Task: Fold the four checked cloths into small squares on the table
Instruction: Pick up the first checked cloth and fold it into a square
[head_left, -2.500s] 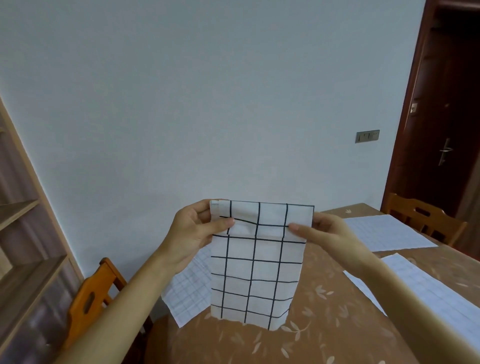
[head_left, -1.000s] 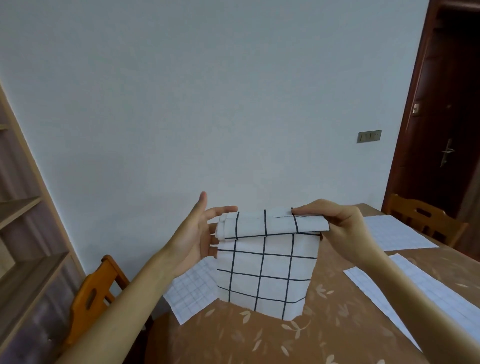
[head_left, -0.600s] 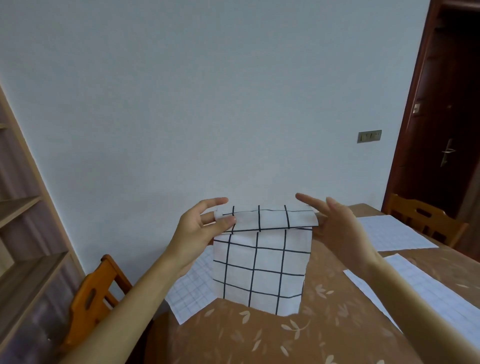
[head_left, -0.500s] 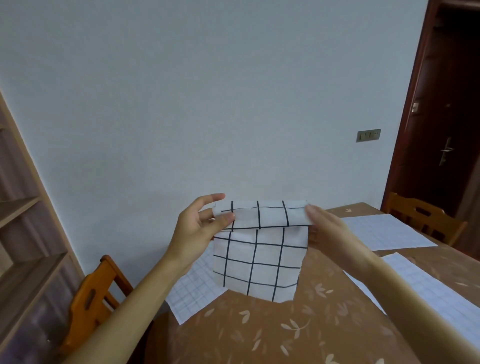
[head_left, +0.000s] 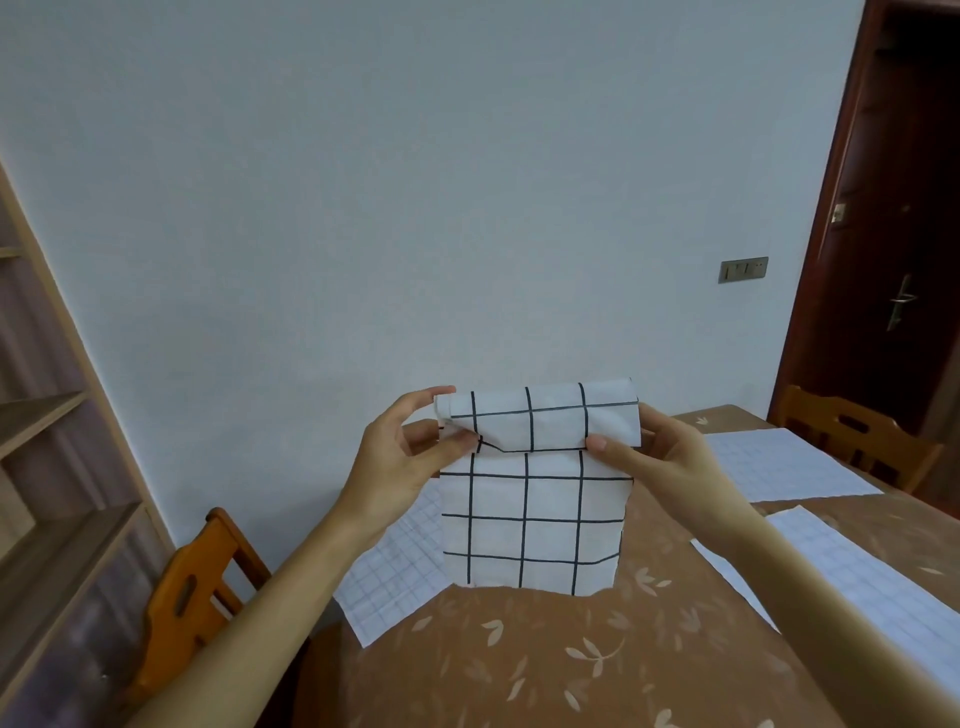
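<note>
A white cloth with bold black checks (head_left: 530, 519) hangs in the air above the brown table (head_left: 545, 654). Its top edge is folded forward into a band. My left hand (head_left: 400, 462) pinches the band's left end and my right hand (head_left: 660, 457) pinches its right end. The lower edge hangs just over the tabletop. Three other cloths with a fine pale grid lie flat on the table: one at the left behind the held cloth (head_left: 395, 571), one at the far right (head_left: 779, 462), one at the near right (head_left: 852, 587).
An orange wooden chair (head_left: 192, 587) stands at the table's left end, and another chair (head_left: 852, 436) at the far right. Wooden shelves (head_left: 47, 467) fill the left side. A dark door (head_left: 898, 234) is at the right, and a plain wall is ahead.
The cloth's top edge has been turned over forward into a band, shortening the hanging part. Both hands let go briefly and now pinch the folded band again.
</note>
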